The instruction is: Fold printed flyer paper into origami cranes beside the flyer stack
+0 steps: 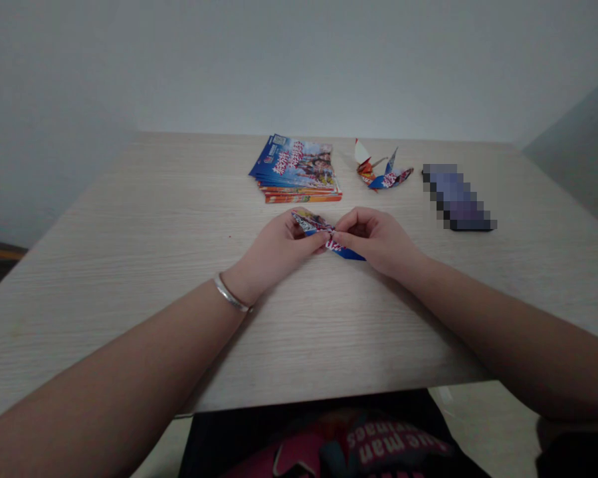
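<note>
Between my hands, just above the middle of the table, is a folded piece of printed paper, blue with red-and-white lettering. My left hand grips its left part, thumb on top and fingers behind. With thumb and forefinger, my right hand pinches it near the centre. Both thumb tips almost meet on the paper. Its underside and some of its folds are hidden by my fingers. Beyond my hands, folded paper cranes in the same kind of print rest on the table.
A fanned stack of printed leaflets lies at the back, left of the cranes. On the right lies a pixelated dark flat object. The pale wood-grain table meets a wall behind, and its front edge is close to my body.
</note>
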A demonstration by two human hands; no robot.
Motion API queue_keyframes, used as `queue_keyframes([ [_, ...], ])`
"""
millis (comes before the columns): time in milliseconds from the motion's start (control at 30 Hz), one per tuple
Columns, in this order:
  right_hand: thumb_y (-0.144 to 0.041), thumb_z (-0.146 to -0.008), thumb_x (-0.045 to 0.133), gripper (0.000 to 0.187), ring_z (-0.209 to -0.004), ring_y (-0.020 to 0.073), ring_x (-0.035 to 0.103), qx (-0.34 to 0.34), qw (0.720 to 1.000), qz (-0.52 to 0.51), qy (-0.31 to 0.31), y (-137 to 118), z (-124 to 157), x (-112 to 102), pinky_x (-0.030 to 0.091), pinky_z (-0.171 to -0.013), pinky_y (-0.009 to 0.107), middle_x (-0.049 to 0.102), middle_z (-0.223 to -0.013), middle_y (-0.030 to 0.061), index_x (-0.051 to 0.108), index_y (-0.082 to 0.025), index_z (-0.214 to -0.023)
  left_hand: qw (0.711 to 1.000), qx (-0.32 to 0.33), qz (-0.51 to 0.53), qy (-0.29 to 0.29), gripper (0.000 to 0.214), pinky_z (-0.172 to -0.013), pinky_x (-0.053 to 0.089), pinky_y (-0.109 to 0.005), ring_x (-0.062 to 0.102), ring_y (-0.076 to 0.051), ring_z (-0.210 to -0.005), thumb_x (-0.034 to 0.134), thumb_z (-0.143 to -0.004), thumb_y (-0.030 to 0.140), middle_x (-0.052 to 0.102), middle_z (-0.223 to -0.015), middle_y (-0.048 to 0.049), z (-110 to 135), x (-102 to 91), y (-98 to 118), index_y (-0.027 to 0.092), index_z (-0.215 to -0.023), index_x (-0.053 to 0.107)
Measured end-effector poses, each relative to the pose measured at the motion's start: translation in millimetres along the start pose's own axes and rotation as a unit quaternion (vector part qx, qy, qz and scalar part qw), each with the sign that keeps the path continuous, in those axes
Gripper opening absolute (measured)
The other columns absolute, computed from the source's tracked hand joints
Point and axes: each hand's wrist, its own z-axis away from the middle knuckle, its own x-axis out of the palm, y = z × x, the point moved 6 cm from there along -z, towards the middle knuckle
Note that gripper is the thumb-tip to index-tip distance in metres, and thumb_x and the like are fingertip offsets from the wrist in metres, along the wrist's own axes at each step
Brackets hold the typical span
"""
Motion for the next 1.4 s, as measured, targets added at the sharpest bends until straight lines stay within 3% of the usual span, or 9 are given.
queue_keyframes([
  [133, -0.029, -0.077, 0.071, 0.013, -0.067, 0.0147, 0.06, -0.108, 0.986, 0.123, 0.024, -15.3, 4.9, -2.6, 0.05, -0.061, 0.031, 0.067, -0.076, 0.0013, 0.061, -0.021, -0.077, 0.999, 0.023, 0.018, 0.012, 0.017, -0.074, 0.052, -0.028, 0.064, -0.014, -0.078, 0.07, -0.08, 0.028, 0.071, -0.088, -0.0028, 0.8, -0.4, 2.7, 0.016, -0.09, 0.062],
  [233, -0.017, -0.079, 0.065, 0.006, -0.085, 0.0188, 0.064, -0.242, 0.935, 0.256, 0.031, -34.7, 14.4, -0.2, 0.052, -0.078, 0.035, 0.069, -0.089, 0.0043, 0.063, -0.022, -0.081, 0.996, 0.055, -0.042, 0.047, 0.019, -0.07, 0.051, -0.026, 0.063, -0.015, -0.075, 0.077, -0.073, 0.027, 0.07, -0.081, -0.0004, 3.3, -5.2, 8.8, 0.017, -0.081, 0.062],
  [300, -0.016, -0.081, 0.063, 0.008, -0.092, 0.0205, 0.064, -0.276, 0.912, 0.301, 0.037, -40.4, 18.1, -0.2, 0.052, -0.083, 0.037, 0.069, -0.095, 0.0057, 0.063, -0.023, -0.086, 0.991, 0.068, -0.089, 0.076, 0.02, -0.068, 0.05, -0.025, 0.061, -0.014, -0.073, 0.079, -0.071, 0.027, 0.068, -0.077, 0.0006, 5.2, -8.8, 13.2, 0.018, -0.077, 0.061],
  [467, -0.019, -0.081, 0.068, 0.008, -0.087, 0.0213, 0.065, -0.275, 0.902, 0.328, 0.052, -37.2, 15.2, -5.0, 0.051, -0.082, 0.037, 0.071, -0.091, 0.0057, 0.061, -0.022, -0.081, 0.983, 0.066, -0.136, 0.1, 0.02, -0.065, 0.048, -0.024, 0.06, -0.013, -0.07, 0.079, -0.071, 0.026, 0.068, -0.075, 0.0012, 6.7, -12.2, 14.8, 0.018, -0.074, 0.061],
  [700, -0.02, -0.082, 0.068, 0.007, -0.085, 0.022, 0.065, -0.265, 0.895, 0.355, 0.045, -29.1, 10.9, -7.4, 0.05, -0.081, 0.038, 0.071, -0.086, 0.0049, 0.062, -0.022, -0.078, 0.988, 0.078, -0.108, 0.082, 0.02, -0.074, 0.051, -0.027, 0.064, -0.015, -0.078, 0.077, -0.072, 0.026, 0.071, -0.087, -0.0017, 5.0, -13.6, 8.2, 0.017, -0.087, 0.065],
  [1100, -0.023, -0.081, 0.071, 0.007, -0.087, 0.0227, 0.066, -0.255, 0.881, 0.391, 0.076, -31.4, 13.2, -10.2, 0.048, -0.083, 0.039, 0.074, -0.089, 0.0042, 0.065, -0.022, -0.081, 0.985, 0.124, -0.104, 0.052, 0.019, -0.07, 0.053, -0.026, 0.064, -0.014, -0.074, 0.075, -0.077, 0.03, 0.07, -0.083, -0.0018, 9.0, -9.9, 5.7, 0.017, -0.082, 0.063],
  [1233, -0.023, -0.083, 0.07, 0.006, -0.087, 0.022, 0.067, -0.289, 0.871, 0.391, 0.063, -32.6, 13.8, -7.6, 0.047, -0.084, 0.038, 0.074, -0.088, 0.0034, 0.064, -0.022, -0.079, 0.981, 0.137, -0.127, 0.054, 0.018, -0.069, 0.052, -0.026, 0.063, -0.014, -0.073, 0.075, -0.078, 0.03, 0.07, -0.082, -0.0014, 9.8, -10.1, 6.5, 0.017, -0.083, 0.064],
  [1333, -0.021, -0.084, 0.068, 0.008, -0.087, 0.0214, 0.066, -0.304, 0.881, 0.36, 0.032, -32.1, 12.3, -3.9, 0.048, -0.083, 0.037, 0.073, -0.087, 0.0037, 0.063, -0.022, -0.078, 0.976, 0.138, -0.153, 0.065, 0.018, -0.067, 0.051, -0.025, 0.062, -0.014, -0.072, 0.075, -0.077, 0.03, 0.069, -0.08, -0.0013, 9.9, -11.1, 8.7, 0.017, -0.08, 0.063],
  [1400, -0.019, -0.083, 0.068, 0.008, -0.083, 0.0201, 0.065, -0.278, 0.906, 0.32, 0.023, -29.6, 9.6, -3.2, 0.049, -0.08, 0.036, 0.071, -0.083, 0.003, 0.062, -0.022, -0.077, 0.976, 0.129, -0.161, 0.071, 0.018, -0.064, 0.049, -0.024, 0.061, -0.014, -0.07, 0.074, -0.077, 0.031, 0.068, -0.078, -0.0009, 9.5, -11.4, 9.4, 0.017, -0.078, 0.063],
])
